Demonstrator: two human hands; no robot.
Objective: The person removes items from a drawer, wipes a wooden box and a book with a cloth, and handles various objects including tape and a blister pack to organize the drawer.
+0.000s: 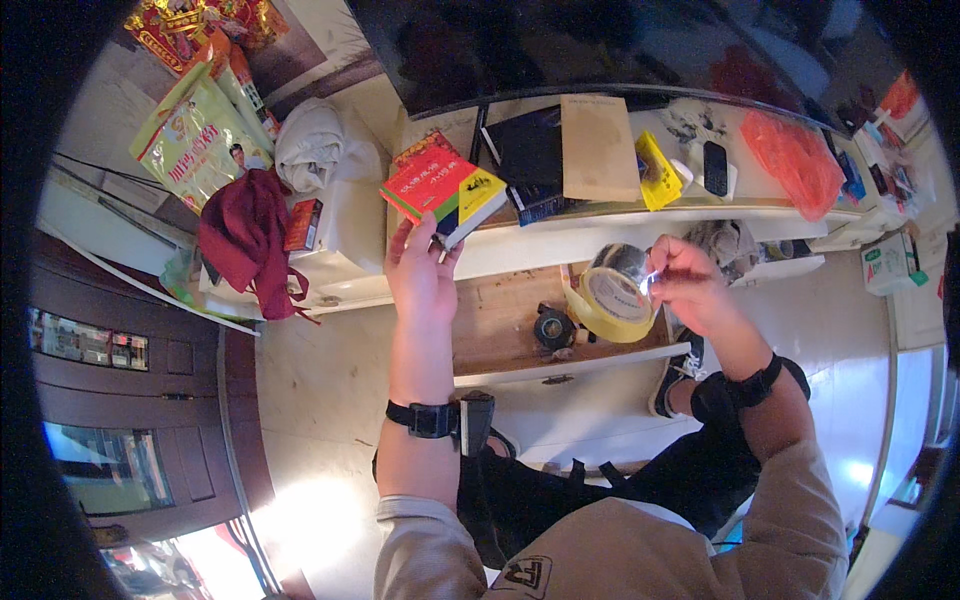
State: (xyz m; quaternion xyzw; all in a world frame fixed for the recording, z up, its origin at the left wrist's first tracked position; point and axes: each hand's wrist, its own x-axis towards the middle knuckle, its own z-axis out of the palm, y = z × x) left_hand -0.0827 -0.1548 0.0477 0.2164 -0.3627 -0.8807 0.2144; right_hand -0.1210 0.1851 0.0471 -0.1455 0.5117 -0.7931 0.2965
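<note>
My left hand holds a thick book with a red, green and yellow cover by its lower edge, above the front of the white cabinet. My right hand is raised over the right part of an open drawer. Its fingers are pinched at the edge of a roll of clear tape. A wider yellowish tape roll overlaps it; whether my fingers bear both rolls, I cannot tell. Inside the drawer lies a roll of black tape, with small items beside it.
Along the cabinet top are dark books, a brown envelope, a yellow packet, a black phone and a red plastic bag. A large dark screen stands behind. Maroon cloth and a small red box are at left.
</note>
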